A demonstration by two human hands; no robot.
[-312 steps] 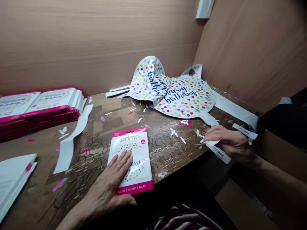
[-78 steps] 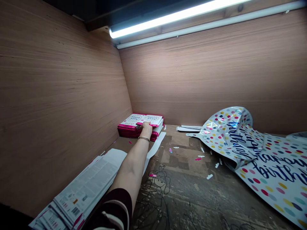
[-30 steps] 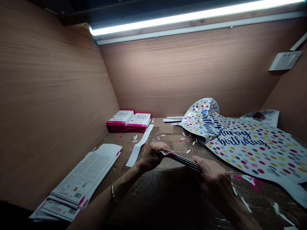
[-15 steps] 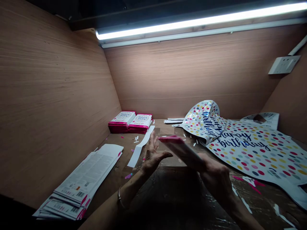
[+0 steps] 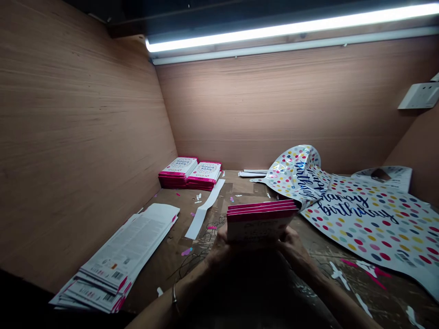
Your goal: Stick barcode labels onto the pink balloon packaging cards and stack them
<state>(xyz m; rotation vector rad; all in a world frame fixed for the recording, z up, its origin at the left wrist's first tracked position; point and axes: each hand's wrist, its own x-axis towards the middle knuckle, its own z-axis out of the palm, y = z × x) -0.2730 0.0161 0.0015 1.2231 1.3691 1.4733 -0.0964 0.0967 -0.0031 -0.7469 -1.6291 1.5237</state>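
Between the preceding frame and the present one, the open left hand (image 5: 217,246) has closed on the small bundle of pink-and-white card packets (image 5: 262,224), previously gripped by the right hand (image 5: 291,242) alone, and the bundle has turned so that its layered pink edges lie uppermost. Both forearms reach forward from the lower border and converge; a thin metal bangle (image 5: 174,294) encircles the left wrist. Each hand is curled at one side of the bundle, with little opening beyond its thickness; the fingertips are largely hidden. The bundle is held above the worn brown tabletop (image 5: 243,187), centrally, in front of the wavy white paper strip (image 5: 205,210). Left: overlapping white printed card sleeves (image 5: 126,246); behind, two adjoining piles of pink-edged packets (image 5: 206,170). Right: white foil balloons with multicoloured dots (image 5: 370,228).
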